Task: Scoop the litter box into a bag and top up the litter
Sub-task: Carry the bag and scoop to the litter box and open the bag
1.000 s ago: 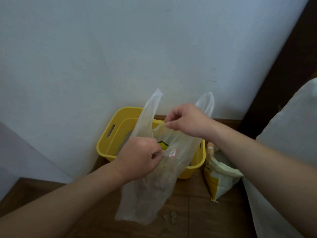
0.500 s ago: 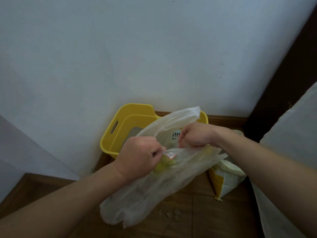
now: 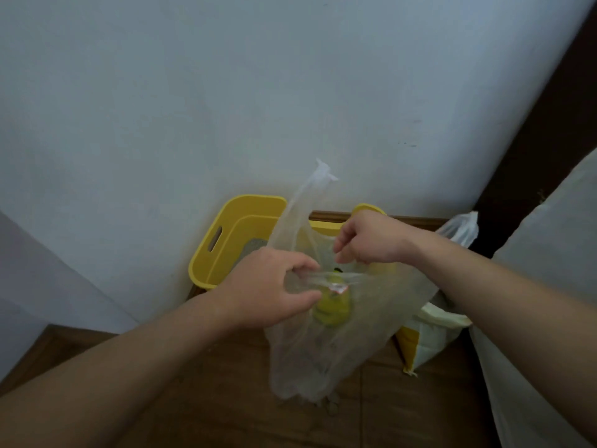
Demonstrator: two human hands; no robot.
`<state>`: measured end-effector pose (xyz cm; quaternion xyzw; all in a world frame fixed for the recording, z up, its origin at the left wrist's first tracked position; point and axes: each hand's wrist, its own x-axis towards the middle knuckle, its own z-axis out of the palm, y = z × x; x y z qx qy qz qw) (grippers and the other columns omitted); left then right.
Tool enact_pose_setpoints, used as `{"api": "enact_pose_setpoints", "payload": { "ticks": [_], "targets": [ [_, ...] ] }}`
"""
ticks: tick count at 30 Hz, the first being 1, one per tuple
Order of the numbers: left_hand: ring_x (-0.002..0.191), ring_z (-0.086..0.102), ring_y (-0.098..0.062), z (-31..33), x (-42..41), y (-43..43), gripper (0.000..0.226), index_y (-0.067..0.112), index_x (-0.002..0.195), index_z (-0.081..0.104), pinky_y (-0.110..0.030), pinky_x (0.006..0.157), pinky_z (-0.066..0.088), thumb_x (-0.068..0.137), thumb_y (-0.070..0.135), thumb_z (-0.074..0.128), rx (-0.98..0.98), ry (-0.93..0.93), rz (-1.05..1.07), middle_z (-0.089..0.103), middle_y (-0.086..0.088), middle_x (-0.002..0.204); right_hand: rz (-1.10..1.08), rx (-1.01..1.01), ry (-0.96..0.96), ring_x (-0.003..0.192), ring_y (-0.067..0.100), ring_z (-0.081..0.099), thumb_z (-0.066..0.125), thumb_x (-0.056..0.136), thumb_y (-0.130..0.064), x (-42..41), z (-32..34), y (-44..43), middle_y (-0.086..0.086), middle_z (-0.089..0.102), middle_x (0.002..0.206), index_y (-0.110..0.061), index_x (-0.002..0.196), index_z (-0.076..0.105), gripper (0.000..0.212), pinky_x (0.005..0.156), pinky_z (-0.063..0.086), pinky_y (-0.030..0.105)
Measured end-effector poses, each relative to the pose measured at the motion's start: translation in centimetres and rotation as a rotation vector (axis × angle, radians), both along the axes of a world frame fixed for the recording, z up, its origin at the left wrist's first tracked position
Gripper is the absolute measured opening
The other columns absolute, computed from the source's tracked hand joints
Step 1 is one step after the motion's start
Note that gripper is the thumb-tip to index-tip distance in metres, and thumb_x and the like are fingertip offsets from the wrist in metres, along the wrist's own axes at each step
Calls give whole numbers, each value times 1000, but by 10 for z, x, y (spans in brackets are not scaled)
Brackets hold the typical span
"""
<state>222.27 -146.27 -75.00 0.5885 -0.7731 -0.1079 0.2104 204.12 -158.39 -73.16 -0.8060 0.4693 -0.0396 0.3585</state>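
Left hand (image 3: 271, 286) and right hand (image 3: 368, 239) both pinch the mouth of a thin translucent plastic bag (image 3: 323, 357), hanging at six o'clock of the yellow rectangular plastic litter box (image 3: 226, 234).

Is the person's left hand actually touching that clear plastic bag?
Touching. The head view shows the left hand pinching the plastic bag at its rim.

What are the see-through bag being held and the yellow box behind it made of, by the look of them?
The bag looks like thin plastic film, glossy and crinkled: the floor shows through it. The litter box seems rigid moulded plastic, smooth yellow, with a rounded rim and a cut-out handle slot.
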Motion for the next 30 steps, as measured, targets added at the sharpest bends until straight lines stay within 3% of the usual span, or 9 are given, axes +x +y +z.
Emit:
{"api": "enact_pose_setpoints", "payload": {
  "ticks": [2,5,9,11,14,17,19,26,30],
  "targets": [
    [76,59,12,13,-6,-7,34,26,106,74,-11,71,45,84,50,63,-6,11,51,74,14,100,46,-119,65,70,10,59,80,78,-21,2,7,1,-7,66,75,-18,90,76,13,66,49,26],
    [99,67,-10,30,-17,-19,30,27,107,74,-36,85,55,84,43,63,-98,-45,130,74,10,105,103,-238,142,64,2,52,76,79,-22,3,15,3,-14,57,69,-21,95,74,16,62,42,25],
    [100,65,-19,52,-35,-29,21,24,104,75,-34,82,52,84,22,68,-196,-69,150,73,3,106,181,-393,224,72,13,51,71,78,-20,2,21,8,-11,53,70,-22,98,74,20,67,38,23],
    [94,62,-21,61,-44,-31,16,21,94,74,-34,76,46,83,15,65,-179,-78,122,70,0,98,220,-436,241,72,15,47,70,78,-18,2,23,14,-10,49,66,-25,77,68,7,63,34,23],
    [88,58,-28,66,-51,-40,11,14,81,63,-42,75,45,78,6,58,-130,-107,56,62,-6,93,257,-429,205,68,16,44,72,76,-14,1,19,19,-15,41,57,-30,54,41,41,53,29,24],
    [82,55,-28,62,-43,-49,17,21,74,52,-37,63,40,77,6,58,23,-245,119,59,-4,86,243,-387,93,68,14,51,75,75,-12,-3,16,18,-13,52,62,-26,79,70,15,58,37,21],
    [78,56,-26,51,-33,-52,18,21,72,49,-33,55,32,76,7,60,102,-341,143,57,1,77,206,-357,20,64,7,53,76,75,-10,-6,13,17,-13,57,65,-19,100,75,27,62,40,21],
    [76,59,-15,22,-8,-53,26,25,84,64,-32,66,49,68,19,84,432,-323,137,63,9,78,171,-272,-98,64,-1,54,78,77,-9,-11,-4,25,-10,63,72,-18,101,75,26,66,46,16],
    [64,52,-9,6,0,-47,32,26,90,64,-25,53,35,70,26,88,396,-211,129,56,10,70,150,-289,-47,78,10,58,80,76,-14,-14,-12,29,-6,61,86,-22,104,73,30,73,48,27]
  ]
}}
